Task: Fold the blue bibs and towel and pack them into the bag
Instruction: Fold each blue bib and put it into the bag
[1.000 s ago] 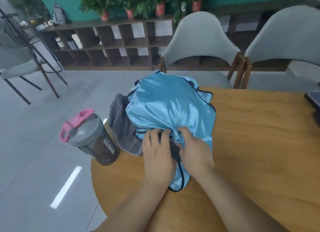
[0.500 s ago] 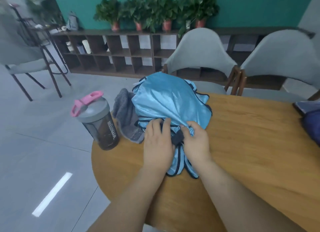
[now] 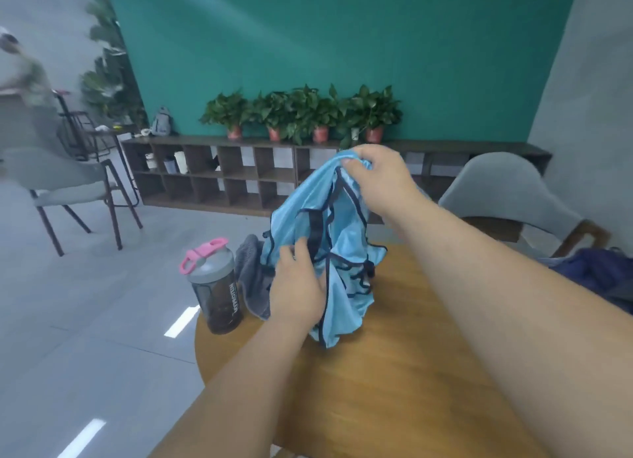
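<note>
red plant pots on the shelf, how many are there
4, in a row on top of the shelf: leftmost pot, second pot, third pot, rightmost pot. The leaves could hide a smaller one.

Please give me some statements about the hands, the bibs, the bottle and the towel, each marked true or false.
1. The right hand holds the blue bibs up by their top. True.
2. The bottle lies on its side. False: it stands upright on the table.
3. The grey towel lies between the bottle and the bibs. True.
4. The left hand rests flat on the table. False: it grips the bibs lower down.
</note>
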A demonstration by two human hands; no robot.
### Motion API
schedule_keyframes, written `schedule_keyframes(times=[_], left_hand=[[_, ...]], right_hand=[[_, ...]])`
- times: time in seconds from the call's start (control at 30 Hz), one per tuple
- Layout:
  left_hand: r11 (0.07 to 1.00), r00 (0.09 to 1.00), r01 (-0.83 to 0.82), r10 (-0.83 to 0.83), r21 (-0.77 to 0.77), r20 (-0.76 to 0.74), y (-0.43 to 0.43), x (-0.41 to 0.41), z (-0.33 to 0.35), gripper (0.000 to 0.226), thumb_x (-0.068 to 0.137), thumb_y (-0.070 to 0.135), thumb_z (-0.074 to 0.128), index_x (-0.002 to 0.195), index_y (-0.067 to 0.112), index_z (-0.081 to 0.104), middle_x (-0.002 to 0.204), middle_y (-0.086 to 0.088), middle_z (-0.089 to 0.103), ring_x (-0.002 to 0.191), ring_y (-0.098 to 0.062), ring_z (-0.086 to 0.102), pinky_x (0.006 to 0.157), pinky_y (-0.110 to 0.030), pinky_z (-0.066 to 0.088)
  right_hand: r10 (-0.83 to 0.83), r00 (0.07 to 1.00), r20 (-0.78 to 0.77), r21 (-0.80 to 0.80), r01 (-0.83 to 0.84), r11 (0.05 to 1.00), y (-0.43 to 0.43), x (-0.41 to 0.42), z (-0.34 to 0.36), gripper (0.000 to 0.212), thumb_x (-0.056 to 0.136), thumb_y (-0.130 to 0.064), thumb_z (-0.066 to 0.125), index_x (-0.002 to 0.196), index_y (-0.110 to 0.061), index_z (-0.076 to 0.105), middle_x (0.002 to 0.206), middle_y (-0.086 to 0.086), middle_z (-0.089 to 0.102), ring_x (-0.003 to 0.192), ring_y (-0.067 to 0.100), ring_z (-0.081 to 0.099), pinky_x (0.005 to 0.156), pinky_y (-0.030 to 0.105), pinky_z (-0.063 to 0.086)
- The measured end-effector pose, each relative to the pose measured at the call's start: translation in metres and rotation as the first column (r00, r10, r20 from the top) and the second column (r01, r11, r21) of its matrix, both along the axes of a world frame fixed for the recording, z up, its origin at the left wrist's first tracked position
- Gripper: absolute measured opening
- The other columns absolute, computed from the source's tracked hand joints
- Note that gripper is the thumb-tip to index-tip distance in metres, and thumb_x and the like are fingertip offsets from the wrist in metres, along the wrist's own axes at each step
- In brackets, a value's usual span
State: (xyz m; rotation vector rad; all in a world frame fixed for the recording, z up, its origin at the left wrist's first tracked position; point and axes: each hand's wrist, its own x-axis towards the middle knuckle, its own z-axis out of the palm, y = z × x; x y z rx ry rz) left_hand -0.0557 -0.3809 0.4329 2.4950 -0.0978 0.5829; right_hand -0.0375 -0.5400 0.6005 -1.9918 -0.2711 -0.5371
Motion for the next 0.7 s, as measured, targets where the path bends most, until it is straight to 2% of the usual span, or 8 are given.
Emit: schedule_keyframes(times=[0.1, 0.2, 0.3, 0.37, 0.47, 0.53, 0.63, 0.7], left_hand=[[0.997, 0.996, -0.026, 0.033, -0.076, 0.086, 0.000, 0.003, 0.022, 0.076, 0.099, 0.046, 0.063, 0.158, 0.019, 0.024, 0.151, -0.010, 0.033, 0.127, -0.032, 0.054, 0.093, -0.048, 0.057], [0.994, 0.979, -0.048, 0.067, -0.101, 0.191, -0.004, 0.001, 0.031, 0.080, 0.099, 0.045, 0.065, 0.160, 0.017, 0.023, 0.152, -0.013, 0.029, 0.130, -0.035, 0.051, 0.101, -0.048, 0.054], [0.997, 0.963, -0.054, 0.067, -0.058, 0.260, -0.011, -0.001, 0.036, 0.085, 0.097, 0.045, 0.068, 0.161, 0.015, 0.021, 0.153, -0.017, 0.029, 0.137, -0.037, 0.043, 0.109, -0.051, 0.048], [0.999, 0.963, -0.027, 0.036, -0.037, 0.267, -0.019, -0.002, 0.038, 0.091, 0.096, 0.046, 0.069, 0.163, 0.017, 0.016, 0.156, -0.017, 0.026, 0.140, -0.037, 0.036, 0.112, -0.051, 0.045], [0.989, 0.967, 0.127, -0.106, -0.076, 0.232, -0.036, 0.000, 0.042, 0.099, 0.095, 0.047, 0.072, 0.166, 0.025, 0.006, 0.167, -0.008, 0.008, 0.152, -0.035, 0.025, 0.107, -0.051, 0.051], [0.980, 0.952, 0.190, -0.170, -0.058, 0.253, -0.047, 0.005, 0.050, 0.100, 0.095, 0.046, 0.073, 0.166, 0.028, 0.004, 0.171, -0.002, -0.001, 0.155, -0.035, 0.024, 0.102, -0.052, 0.055], [0.965, 0.930, 0.256, -0.230, -0.055, 0.287, -0.067, 0.014, 0.075, 0.100, 0.096, 0.045, 0.072, 0.166, 0.029, 0.003, 0.172, 0.002, -0.007, 0.154, -0.035, 0.028, 0.098, -0.052, 0.056], [0.955, 0.918, 0.289, -0.257, -0.064, 0.303, -0.082, 0.017, 0.095, 0.100, 0.096, 0.045, 0.070, 0.166, 0.029, 0.000, 0.172, 0.001, -0.008, 0.149, -0.036, 0.038, 0.097, -0.050, 0.055]], right_hand=[[0.006, 0.994, 0.112, 0.195, -0.028, 0.980, -0.006, -0.004, 0.037, 0.016, 0.104, -0.031, 0.061, 0.098, -0.028, 0.075, 0.100, -0.001, 0.077, 0.095, 0.023, 0.073, 0.086, 0.044, 0.062], [-0.054, 0.983, 0.176, 0.349, -0.011, 0.937, -0.021, -0.009, 0.053, 0.017, 0.100, -0.035, 0.062, 0.096, -0.027, 0.076, 0.097, 0.003, 0.078, 0.094, 0.028, 0.075, 0.088, 0.052, 0.062], [-0.062, 0.984, 0.166, 0.604, -0.052, 0.795, -0.038, -0.015, 0.057, 0.016, 0.103, -0.028, 0.061, 0.097, -0.018, 0.072, 0.089, 0.008, 0.074, 0.079, 0.026, 0.070, 0.078, 0.045, 0.062], [-0.089, 0.987, 0.136, 0.713, -0.035, 0.700, -0.054, -0.020, 0.057, 0.018, 0.106, -0.024, 0.058, 0.093, -0.016, 0.068, 0.083, 0.008, 0.070, 0.074, 0.024, 0.066, 0.071, 0.041, 0.059], [-0.162, 0.982, 0.100, 0.788, 0.022, 0.616, -0.082, -0.027, 0.058, 0.022, 0.106, -0.022, 0.058, 0.085, -0.018, 0.064, 0.074, 0.003, 0.067, 0.069, 0.020, 0.062, 0.066, 0.036, 0.055], [-0.211, 0.972, 0.104, 0.801, 0.044, 0.597, -0.100, -0.033, 0.062, 0.022, 0.105, -0.021, 0.058, 0.084, -0.018, 0.063, 0.074, 0.002, 0.066, 0.070, 0.019, 0.061, 0.068, 0.035, 0.053], [-0.270, 0.950, 0.158, 0.784, 0.046, 0.619, -0.128, -0.045, 0.076, 0.023, 0.102, -0.022, 0.060, 0.079, -0.021, 0.060, 0.075, 0.003, 0.061, 0.072, 0.019, 0.057, 0.070, 0.036, 0.050], [-0.288, 0.936, 0.200, 0.775, 0.029, 0.631, -0.144, -0.054, 0.090, 0.024, 0.099, -0.023, 0.061, 0.076, -0.022, 0.056, 0.075, 0.003, 0.055, 0.072, 0.020, 0.051, 0.070, 0.036, 0.046]])
